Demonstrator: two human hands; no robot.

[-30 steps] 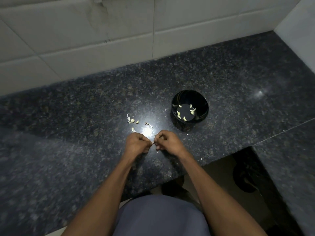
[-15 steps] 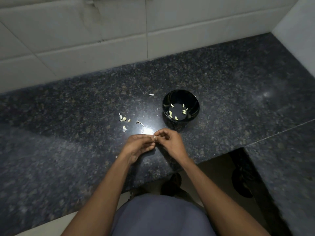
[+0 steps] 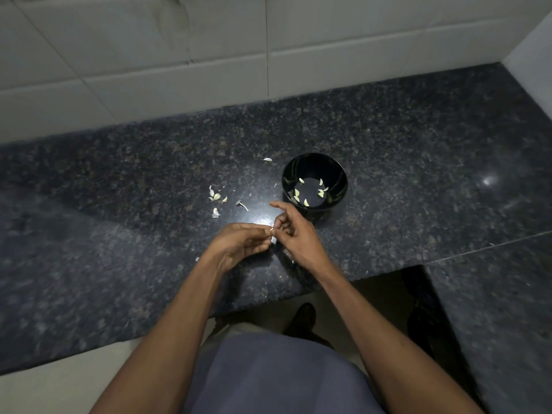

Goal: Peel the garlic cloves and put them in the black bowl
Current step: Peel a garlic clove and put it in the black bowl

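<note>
Since a moment ago, your right hand (image 3: 294, 234) has lifted its forefinger while both hands' fingers pinch one garlic clove (image 3: 271, 230). Several peeled cloves (image 3: 310, 191) lie in the black bowl (image 3: 336, 171); a few unpeeled ones (image 3: 216, 198) wait on the tabletop (image 3: 418, 174).

The bowl (image 3: 314, 181) stands on the tabletop (image 3: 418, 162) just right of the frame's centre, with several peeled cloves (image 3: 306, 202) lying in its bottom. Left of the bowl, a cluster of garlic scraps (image 3: 215, 197) lies on the tabletop, a stem piece (image 3: 241, 204) between cluster and bowl. 1 more scrap (image 3: 267, 159) sits up-left of the bowl. Below the bowl, the left hand (image 3: 239, 243) and right hand (image 3: 294, 234) meet above the tabletop, a garlic clove (image 3: 271, 231) between their fingers. The tiled wall (image 3: 179, 55) fills the upper frame behind the tabletop.
</note>
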